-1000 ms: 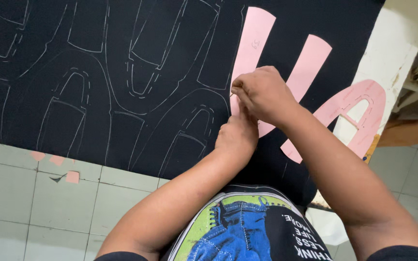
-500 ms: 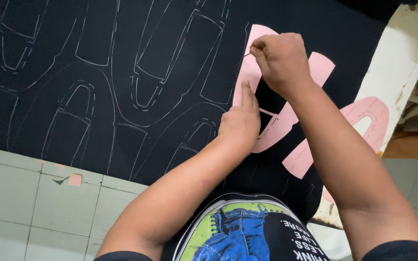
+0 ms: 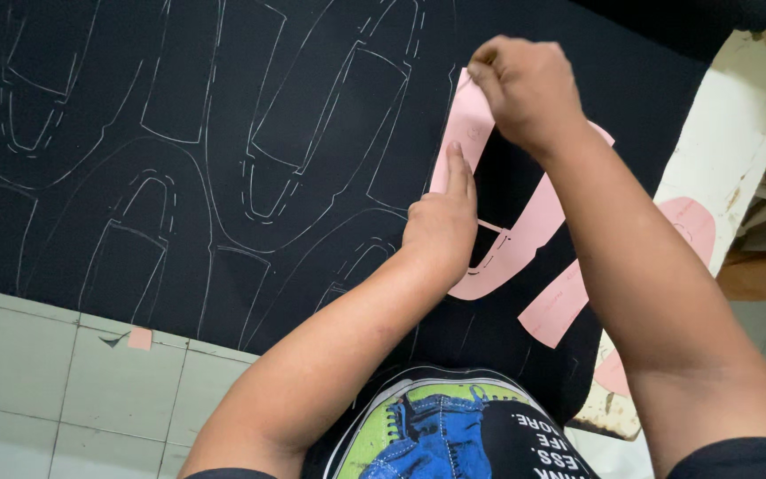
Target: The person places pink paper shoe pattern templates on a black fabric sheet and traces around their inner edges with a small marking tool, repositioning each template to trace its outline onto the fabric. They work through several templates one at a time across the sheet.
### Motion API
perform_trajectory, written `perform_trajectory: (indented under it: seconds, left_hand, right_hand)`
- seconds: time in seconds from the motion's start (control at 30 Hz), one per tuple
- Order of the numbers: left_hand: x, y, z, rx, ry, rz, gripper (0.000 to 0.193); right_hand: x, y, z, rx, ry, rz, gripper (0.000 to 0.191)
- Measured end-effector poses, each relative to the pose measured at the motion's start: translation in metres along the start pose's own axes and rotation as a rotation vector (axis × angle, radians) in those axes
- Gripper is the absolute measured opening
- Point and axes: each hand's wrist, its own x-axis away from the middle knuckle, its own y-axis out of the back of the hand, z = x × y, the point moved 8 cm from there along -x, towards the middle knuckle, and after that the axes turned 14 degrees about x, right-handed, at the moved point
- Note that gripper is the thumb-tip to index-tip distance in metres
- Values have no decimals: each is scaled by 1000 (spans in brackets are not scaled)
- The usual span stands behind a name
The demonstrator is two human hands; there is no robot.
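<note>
A pink U-shaped paper pattern (image 3: 525,226) lies on a large sheet of black material (image 3: 223,133) covered with white traced outlines. My left hand (image 3: 443,222) presses flat on the pattern's left arm, index finger stretched along it. My right hand (image 3: 525,84) is closed around a thin marking tool at the top end of that arm, its tip on the black sheet beside the pattern's edge. The tool itself is mostly hidden by my fingers.
A second pink pattern (image 3: 689,226) lies to the right on a worn white board (image 3: 738,115). Pale floor tiles (image 3: 37,381) with a small pink scrap (image 3: 139,338) run along the sheet's near edge. My printed shirt (image 3: 454,426) fills the bottom middle.
My right hand has travelled up along the pattern's left arm, from beside my left hand to the top end. My left hand has stayed pressed on the pattern.
</note>
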Motion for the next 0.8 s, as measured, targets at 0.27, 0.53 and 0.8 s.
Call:
perform_trajectory:
  seconds: [0.27, 0.53, 0.8]
  left_hand:
    - [0, 4, 2, -13, -6, 26, 107]
    - [-2, 2, 3, 1, -41, 6, 104]
    - [-5, 0, 4, -13, -67, -75, 96]
  right_hand:
    - [-9, -1, -9, 44, -18, -21, 12]
    - [-7, 2, -8, -16, -5, -116, 12]
    - [3, 5, -9, 83, 35, -142, 10]
